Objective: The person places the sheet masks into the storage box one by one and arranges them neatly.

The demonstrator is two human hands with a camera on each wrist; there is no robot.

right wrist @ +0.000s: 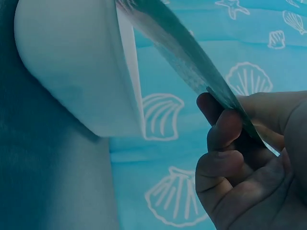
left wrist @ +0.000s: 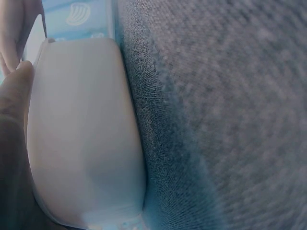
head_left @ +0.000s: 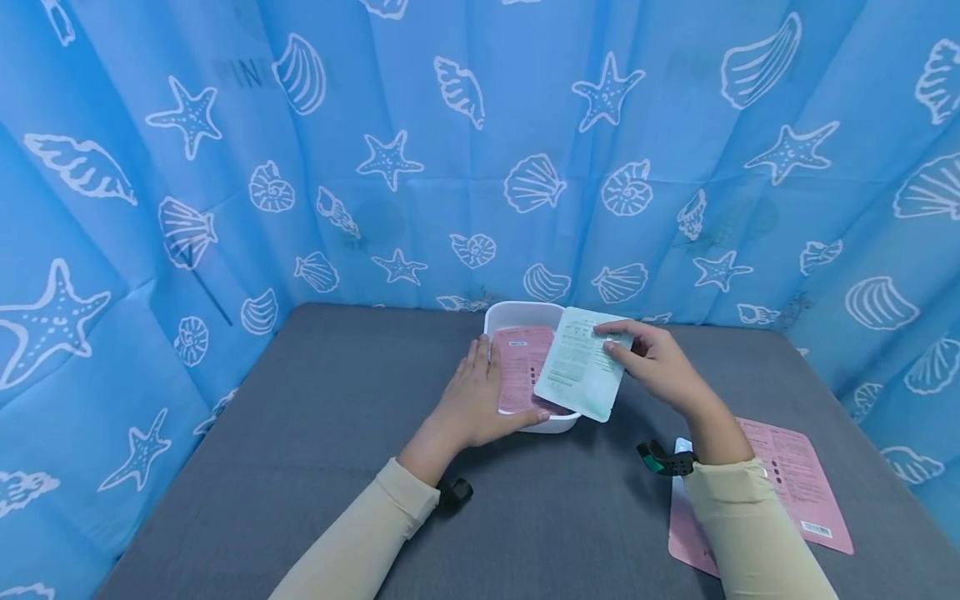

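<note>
A grey fabric table top is seen, backed by a bright blue curtain printed with white outlines of shells and starfish. At twelve o'clock on the table, a plain white tub is shown; its outer wall appears white in both wrist views. Inside it, a pink sachet with darker pink print is visible. Over the tub's three o'clock side, a pale mint-green sachet covered in fine dark print is pinched by the right hand. At four o'clock, more pink sachets with dark dots and a white barcode patch are seen. Cream sleeves are worn, with black wrist mounts, the right one marked in green.
</note>
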